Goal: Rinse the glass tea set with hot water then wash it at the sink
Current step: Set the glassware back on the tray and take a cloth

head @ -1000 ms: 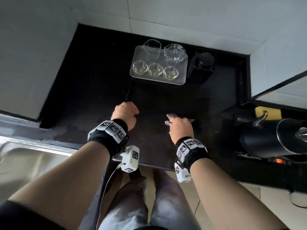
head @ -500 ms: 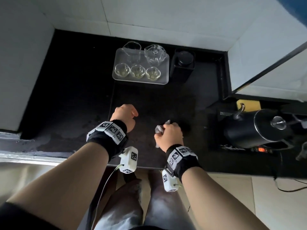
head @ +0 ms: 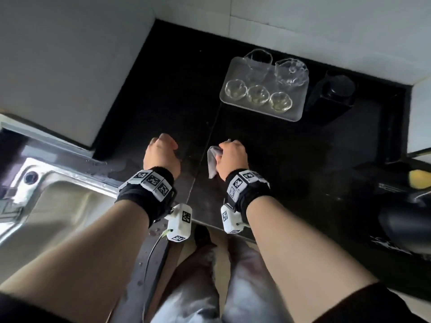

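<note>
The glass tea set stands on a clear tray [head: 294,114] at the back of the black counter: three small cups [head: 258,94] in front, a pitcher [head: 258,64] and a lidded bowl [head: 291,70] behind. My right hand [head: 232,157] hovers over the counter's front part, closed around a crumpled grey cloth [head: 213,162]. My left hand [head: 161,155] is a loose fist just left of it, holding nothing. Both hands are well in front of the tray. The steel sink [head: 53,206] lies at the lower left.
A black canister [head: 335,94] stands right of the tray. A black kettle [head: 405,220] sits at the right edge, with a yellow sponge [head: 419,179] behind it. White tiled walls enclose the counter. My legs show below the counter's front edge.
The view has swung left and tilted, so the sink now shows and the kettle slid to the right edge. My right hand has drawn the cloth a little leftward; my left fist stays put.
</note>
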A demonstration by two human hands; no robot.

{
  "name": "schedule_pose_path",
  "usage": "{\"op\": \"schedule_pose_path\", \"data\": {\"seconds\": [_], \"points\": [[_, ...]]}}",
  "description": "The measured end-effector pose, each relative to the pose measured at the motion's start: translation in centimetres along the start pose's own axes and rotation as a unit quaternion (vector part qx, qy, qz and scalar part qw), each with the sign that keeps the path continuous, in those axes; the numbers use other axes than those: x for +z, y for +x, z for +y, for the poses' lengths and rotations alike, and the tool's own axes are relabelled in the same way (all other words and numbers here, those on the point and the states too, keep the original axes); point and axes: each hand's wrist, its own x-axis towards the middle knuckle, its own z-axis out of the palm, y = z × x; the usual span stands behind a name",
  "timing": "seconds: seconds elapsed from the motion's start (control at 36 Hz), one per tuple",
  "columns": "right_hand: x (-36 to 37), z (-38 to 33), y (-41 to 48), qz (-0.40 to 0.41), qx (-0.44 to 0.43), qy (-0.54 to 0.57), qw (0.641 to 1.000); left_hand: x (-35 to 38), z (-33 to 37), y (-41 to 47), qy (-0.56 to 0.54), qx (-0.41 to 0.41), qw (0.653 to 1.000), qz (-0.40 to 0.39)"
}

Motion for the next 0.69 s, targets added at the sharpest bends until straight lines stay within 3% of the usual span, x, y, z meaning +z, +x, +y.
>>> {"op": "schedule_pose_path", "data": {"seconds": [0.14, 0.33, 0.42, 0.53, 0.69], "points": [[-0.5, -2.5, 1.4, 0.002, -0.023, -0.011, 1.000, -0.9, -0.1, -0.3, -0.010, 0.018, 1.000, 0.013], [-1.1, -5.0, -3.6, -0.085, -0.223, -0.094, 0.966, -2.4, 2.5, -1.7, -0.034, 0.057, 0.998, 0.020], [-2.5, -4.9, -6.2, -0.141, -0.258, -0.085, 0.952, -3.2, 4.0, -2.1, -0.038, 0.090, 0.995, 0.018], [-7.9, -3.1, -8.0, -0.135, -0.236, -0.113, 0.956, -4.6, 7.8, -3.9, -0.044, 0.139, 0.989, 0.002], [-17.7, 0.5, -10.3, 0.041, -0.089, -0.090, 0.991, -7.5, 14.0, -7.2, -0.050, 0.221, 0.974, -0.029]]}}
